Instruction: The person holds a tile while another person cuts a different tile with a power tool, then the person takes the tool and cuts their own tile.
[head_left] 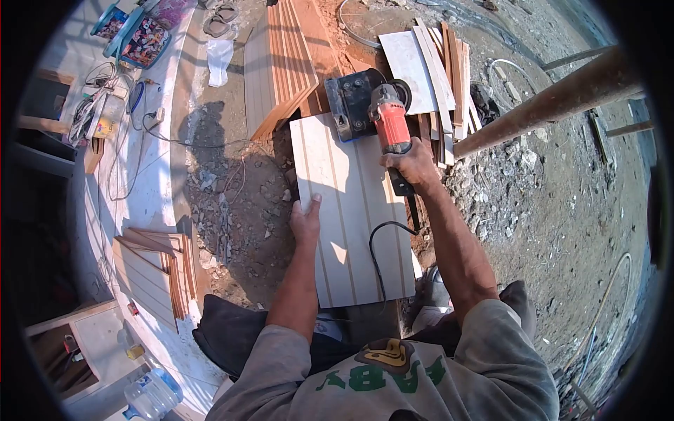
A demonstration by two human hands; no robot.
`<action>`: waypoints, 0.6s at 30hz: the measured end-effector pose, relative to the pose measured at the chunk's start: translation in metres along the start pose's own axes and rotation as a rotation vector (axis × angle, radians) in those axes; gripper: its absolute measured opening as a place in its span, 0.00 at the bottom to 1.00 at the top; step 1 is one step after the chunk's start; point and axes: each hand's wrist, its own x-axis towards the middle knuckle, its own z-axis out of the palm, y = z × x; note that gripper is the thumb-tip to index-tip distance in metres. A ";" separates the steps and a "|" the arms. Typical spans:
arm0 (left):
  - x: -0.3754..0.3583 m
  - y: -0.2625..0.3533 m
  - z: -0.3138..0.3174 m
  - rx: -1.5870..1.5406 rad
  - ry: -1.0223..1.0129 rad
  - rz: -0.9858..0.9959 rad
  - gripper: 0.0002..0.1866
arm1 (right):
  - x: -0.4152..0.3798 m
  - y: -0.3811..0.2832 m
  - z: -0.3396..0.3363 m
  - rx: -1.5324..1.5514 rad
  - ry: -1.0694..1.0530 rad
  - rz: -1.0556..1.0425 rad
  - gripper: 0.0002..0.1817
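My right hand point(414, 166) is wrapped around the rear body of a red angle grinder point(392, 125). A black metal base plate point(353, 102) is fixed beside the grinder's head and sits at the far end of a long, cream striped tile point(344, 210). My left hand point(306, 219) grips the tile's left edge, thumb on top and fingers mostly hidden at the edge. From the grinder, a black cord point(375, 242) loops across the tile. The disc's cutting edge is not clear to see.
Stacked striped tiles point(277, 77) stand beyond the work. Cut pieces point(414, 70) lie at the far right, near a slanting wooden pole point(547, 109). More tile pieces point(158, 270) lean on the white ledge at left, with a water bottle point(151, 393) nearby. Rubble point(498, 189) covers the ground.
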 end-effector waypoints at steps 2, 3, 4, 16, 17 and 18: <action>-0.001 0.002 0.000 0.033 0.035 -0.017 0.27 | -0.003 0.006 0.008 -0.023 0.158 -0.013 0.26; -0.002 0.004 -0.001 0.064 0.028 -0.041 0.27 | -0.001 0.010 0.008 -0.023 0.159 -0.014 0.26; -0.002 0.007 -0.001 0.096 0.019 -0.061 0.28 | 0.002 0.014 0.008 -0.056 0.157 -0.006 0.27; 0.005 -0.010 -0.001 -0.009 -0.058 -0.133 0.32 | 0.017 0.006 0.011 -0.148 0.174 0.088 0.42; 0.004 -0.010 0.000 -0.004 -0.056 -0.129 0.32 | 0.019 0.006 0.011 -0.140 0.173 0.086 0.42; -0.001 -0.011 0.002 0.055 -0.038 -0.081 0.33 | 0.019 0.008 0.010 -0.133 0.171 0.062 0.42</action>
